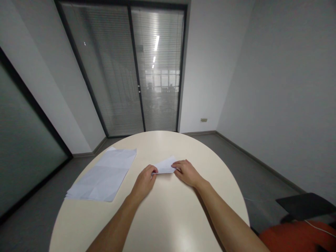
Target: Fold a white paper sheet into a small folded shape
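Note:
A small folded sheet of white paper (165, 166) is held between my two hands, just above or on the pale round table (168, 217). My left hand (145, 182) pinches its left end, the fingers curled round the edge. At the right end, my right hand (187, 172) grips the paper with thumb and fingers closed together. The paper's far edge rises to a slight point near my right fingers. Parts of both ends are hidden under my fingers.
Several larger creased white sheets (107, 175) lie in a loose stack on the table's left side. An orange seat (291, 238) and a dark flat panel (306, 205) stand at the lower right. Beyond the table is a glass door (118, 70) with blinds.

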`<act>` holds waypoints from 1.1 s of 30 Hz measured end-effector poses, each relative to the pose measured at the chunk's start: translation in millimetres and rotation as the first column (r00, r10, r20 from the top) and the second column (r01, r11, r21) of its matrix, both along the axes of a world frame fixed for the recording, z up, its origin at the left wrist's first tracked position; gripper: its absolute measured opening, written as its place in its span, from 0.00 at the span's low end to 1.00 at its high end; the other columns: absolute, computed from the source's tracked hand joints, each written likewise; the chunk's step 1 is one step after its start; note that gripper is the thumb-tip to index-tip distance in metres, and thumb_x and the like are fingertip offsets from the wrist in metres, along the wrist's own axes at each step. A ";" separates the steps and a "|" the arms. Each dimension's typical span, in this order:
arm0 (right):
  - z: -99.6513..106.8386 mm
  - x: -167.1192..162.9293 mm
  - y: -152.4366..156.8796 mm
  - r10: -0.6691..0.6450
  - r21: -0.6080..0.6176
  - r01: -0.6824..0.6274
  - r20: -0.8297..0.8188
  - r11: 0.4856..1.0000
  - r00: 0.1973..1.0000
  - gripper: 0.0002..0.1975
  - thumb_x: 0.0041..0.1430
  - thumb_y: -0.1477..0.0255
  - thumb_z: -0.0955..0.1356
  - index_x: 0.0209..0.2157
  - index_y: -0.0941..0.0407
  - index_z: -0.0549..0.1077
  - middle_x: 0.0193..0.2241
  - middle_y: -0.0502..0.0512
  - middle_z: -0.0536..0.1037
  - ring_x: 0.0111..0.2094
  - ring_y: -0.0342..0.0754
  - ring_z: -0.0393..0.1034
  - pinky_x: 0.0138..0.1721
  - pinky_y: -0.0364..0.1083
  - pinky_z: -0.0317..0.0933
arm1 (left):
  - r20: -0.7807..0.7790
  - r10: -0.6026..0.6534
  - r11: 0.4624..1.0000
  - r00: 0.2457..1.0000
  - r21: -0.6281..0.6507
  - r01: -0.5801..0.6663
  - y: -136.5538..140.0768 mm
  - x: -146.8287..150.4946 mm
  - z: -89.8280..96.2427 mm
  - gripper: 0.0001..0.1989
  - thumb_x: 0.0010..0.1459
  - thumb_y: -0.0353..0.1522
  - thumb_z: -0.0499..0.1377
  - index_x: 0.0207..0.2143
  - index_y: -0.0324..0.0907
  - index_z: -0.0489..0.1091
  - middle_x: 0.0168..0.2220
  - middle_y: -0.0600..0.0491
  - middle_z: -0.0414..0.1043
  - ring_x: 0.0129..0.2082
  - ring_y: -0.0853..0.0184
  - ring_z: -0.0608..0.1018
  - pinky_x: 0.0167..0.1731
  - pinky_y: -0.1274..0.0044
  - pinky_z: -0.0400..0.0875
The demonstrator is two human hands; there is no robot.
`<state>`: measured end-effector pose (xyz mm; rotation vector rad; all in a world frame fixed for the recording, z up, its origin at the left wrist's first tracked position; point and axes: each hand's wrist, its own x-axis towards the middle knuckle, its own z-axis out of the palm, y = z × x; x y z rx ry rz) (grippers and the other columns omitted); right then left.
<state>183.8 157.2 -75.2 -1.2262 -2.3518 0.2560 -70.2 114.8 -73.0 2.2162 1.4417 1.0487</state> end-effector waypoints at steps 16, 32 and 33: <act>10.2 3.8 -1.8 -0.205 -0.115 0.178 -0.302 0.977 0.931 0.14 0.65 0.59 0.66 0.40 0.53 0.80 0.37 0.55 0.83 0.36 0.52 0.75 0.38 0.47 0.64 | 0.256 0.227 0.973 0.940 -0.013 -0.231 9.6 -6.0 -5.8 0.09 0.61 0.35 0.56 0.43 0.45 0.69 0.42 0.49 0.77 0.45 0.59 0.79 0.49 0.67 0.72; -1.6 4.5 6.9 -0.312 -0.212 0.235 -0.499 0.949 0.809 0.22 0.58 0.59 0.69 0.50 0.55 0.75 0.25 0.48 0.69 0.28 0.47 0.66 0.32 0.45 0.60 | 0.172 0.377 0.919 0.910 -0.197 -0.343 10.7 -4.4 -10.0 0.14 0.57 0.32 0.62 0.46 0.44 0.67 0.43 0.48 0.79 0.44 0.58 0.80 0.46 0.69 0.71; -1.7 4.3 6.2 -0.321 -0.230 0.237 -0.473 0.944 0.821 0.21 0.58 0.59 0.69 0.50 0.55 0.75 0.25 0.47 0.69 0.27 0.47 0.66 0.31 0.45 0.59 | 0.088 0.389 0.908 0.917 -0.207 -0.365 8.1 -4.5 -9.4 0.14 0.58 0.32 0.62 0.47 0.44 0.67 0.44 0.48 0.79 0.44 0.58 0.81 0.45 0.69 0.71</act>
